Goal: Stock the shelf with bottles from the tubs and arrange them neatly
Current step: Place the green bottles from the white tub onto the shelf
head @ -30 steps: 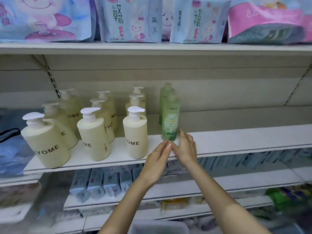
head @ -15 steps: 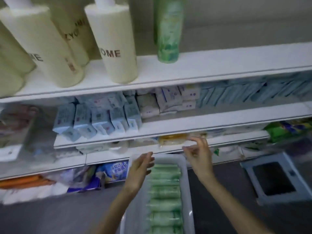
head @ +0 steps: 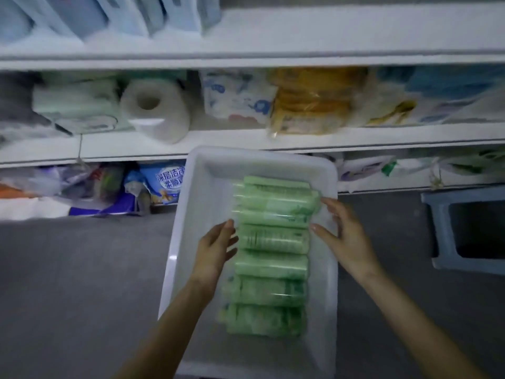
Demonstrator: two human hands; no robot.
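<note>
Head view, steeply downward, near tub (head: pixel 191 214)

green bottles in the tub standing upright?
No, the green bottles lie on their sides in a row down the white tub, between the left hand and right hand.

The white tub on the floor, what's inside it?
The tub holds green bottles lying in a stacked row. Whether more lie beneath is hidden.

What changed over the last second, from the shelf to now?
Both hands came down from the green bottle on the shelf to the white plastic tub on the floor. The left hand and right hand now flank one of the lying green bottles, open, nothing gripped yet. The row of bottles in the tub looks unchanged.
</note>
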